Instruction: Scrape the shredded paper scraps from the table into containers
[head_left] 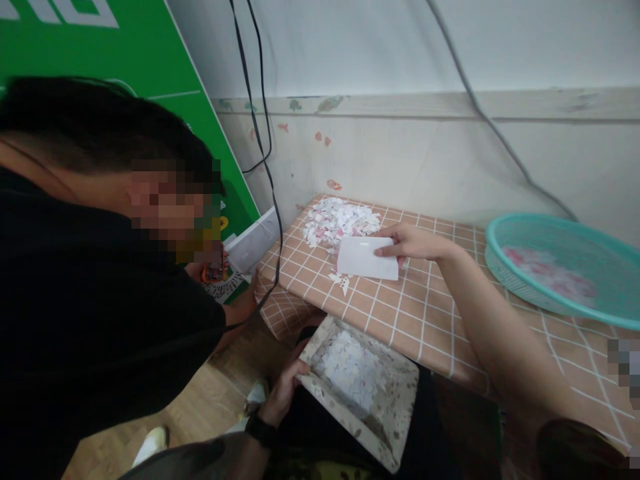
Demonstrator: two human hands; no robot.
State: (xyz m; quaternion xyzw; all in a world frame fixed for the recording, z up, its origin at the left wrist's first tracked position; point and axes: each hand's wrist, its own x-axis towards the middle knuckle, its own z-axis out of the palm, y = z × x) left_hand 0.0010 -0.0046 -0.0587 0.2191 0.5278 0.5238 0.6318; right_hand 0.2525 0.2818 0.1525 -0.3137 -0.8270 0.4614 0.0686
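My left hand (289, 392), with a dark watch on its wrist, grips the left edge of a speckled, grey-beige rectangular tray (400, 390). The tray is tilted just below the table's front edge, and white paper scraps (354, 367) lie inside it. My right hand (403, 241) is closed on the right end of a white card (361, 259) over the table. Behind and left of the card sits a heap of torn white and pinkish paper scraps (345, 221). A few loose bits lie in front of the card.
A brown table (425, 303) with a white grid cover stands against the wall. On its right side rests a turquoise plastic basket (545, 303) with pink and white pieces inside. Close on the left, a person (100, 287) in black leans forward. A black cable (273, 180) hangs past the table's left corner.
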